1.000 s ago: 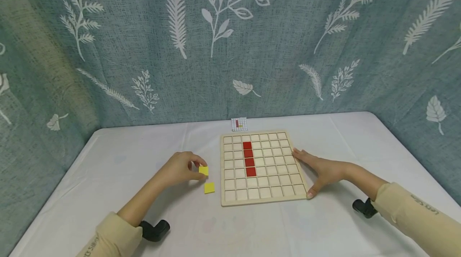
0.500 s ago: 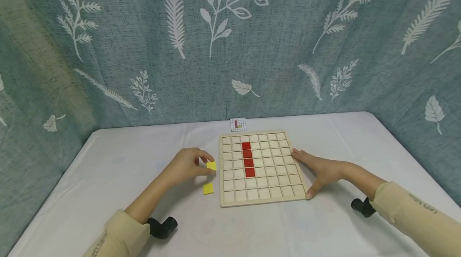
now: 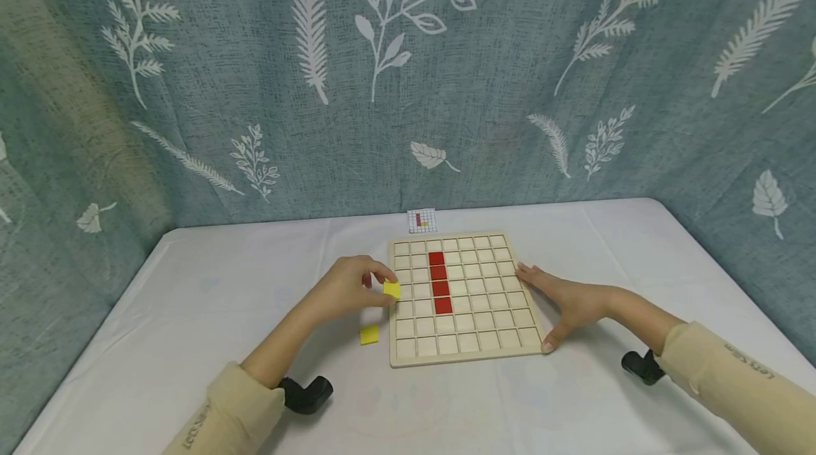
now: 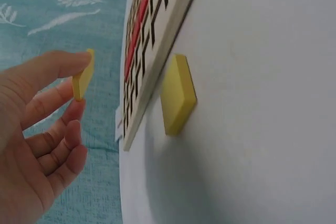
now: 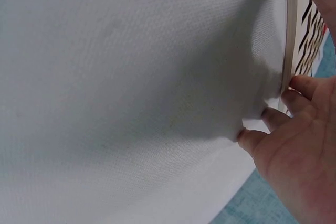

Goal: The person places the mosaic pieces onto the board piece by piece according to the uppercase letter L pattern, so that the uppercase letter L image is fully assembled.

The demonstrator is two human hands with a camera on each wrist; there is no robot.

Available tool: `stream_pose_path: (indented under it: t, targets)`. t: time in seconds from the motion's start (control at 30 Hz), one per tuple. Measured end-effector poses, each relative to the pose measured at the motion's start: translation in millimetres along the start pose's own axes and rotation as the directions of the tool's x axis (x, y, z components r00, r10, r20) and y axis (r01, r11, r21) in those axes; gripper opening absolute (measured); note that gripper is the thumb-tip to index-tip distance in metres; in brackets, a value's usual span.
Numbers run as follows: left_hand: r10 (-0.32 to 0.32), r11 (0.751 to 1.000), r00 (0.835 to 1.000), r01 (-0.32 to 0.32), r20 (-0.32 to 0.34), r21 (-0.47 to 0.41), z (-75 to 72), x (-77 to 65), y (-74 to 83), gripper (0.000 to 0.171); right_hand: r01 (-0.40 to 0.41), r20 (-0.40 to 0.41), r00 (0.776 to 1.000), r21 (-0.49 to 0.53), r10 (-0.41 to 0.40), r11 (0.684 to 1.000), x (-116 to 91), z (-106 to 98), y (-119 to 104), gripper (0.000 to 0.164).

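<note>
My left hand (image 3: 353, 287) pinches a yellow square tile (image 3: 392, 290) between thumb and fingertips, just over the left edge of the wooden grid board (image 3: 484, 302). In the left wrist view the held tile (image 4: 84, 76) stands on edge, clear of the table. A second yellow tile (image 3: 368, 334) lies flat on the cloth, left of the board's lower part. Several red tiles (image 3: 440, 288) form a column in the board's third column of squares. Spread along the board's right edge, my right hand (image 3: 576, 305) touches the rim with its fingertips and thumb.
Behind the board lies a small printed card (image 3: 421, 221) showing a grid with red and yellow squares. A white cloth (image 3: 268, 246) covers the table. A blue-green curtain (image 3: 484, 136) with white leaf prints hangs at the back and sides.
My left hand has carried the yellow tile rightward and slightly away from me, from beside the board to over its left edge. The right hand has stayed at the board's right edge.
</note>
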State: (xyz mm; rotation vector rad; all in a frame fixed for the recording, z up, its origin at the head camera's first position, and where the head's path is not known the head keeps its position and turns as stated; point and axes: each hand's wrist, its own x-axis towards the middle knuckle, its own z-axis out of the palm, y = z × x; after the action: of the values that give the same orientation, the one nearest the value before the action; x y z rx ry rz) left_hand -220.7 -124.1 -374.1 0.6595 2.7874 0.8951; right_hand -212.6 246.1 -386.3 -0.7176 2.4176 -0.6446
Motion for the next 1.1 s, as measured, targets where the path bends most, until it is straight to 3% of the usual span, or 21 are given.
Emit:
stream_pose_path:
  t: [0.2,0.67,0.9,1.1]
  targets:
    - [0.010,1.000,1.000,-0.010,0.024,-0.005,2.6,4.7,6.5,0.026,-0.004,0.006,1.000,0.004,0.004,1.000,-0.1,-0.6,-0.4,0.125]
    - [0.113,0.992,0.991,-0.109,0.076,-0.059,14.8,14.3,18.5,0.026,-0.008,0.018,1.000,0.016,0.008,1.000,0.6,-2.3,-0.4,0.125]
    - [0.081,0.993,0.990,-0.070,0.115,-0.094,20.7,21.1,31.4,0.026,0.001,0.024,1.000,0.020,-0.001,1.000,0.8,-3.4,0.1,0.125]
    - [0.115,0.991,0.987,-0.106,0.111,-0.082,28.7,26.4,38.7,0.022,-0.002,0.018,1.000,0.001,0.002,1.000,1.0,-2.3,1.7,0.126]
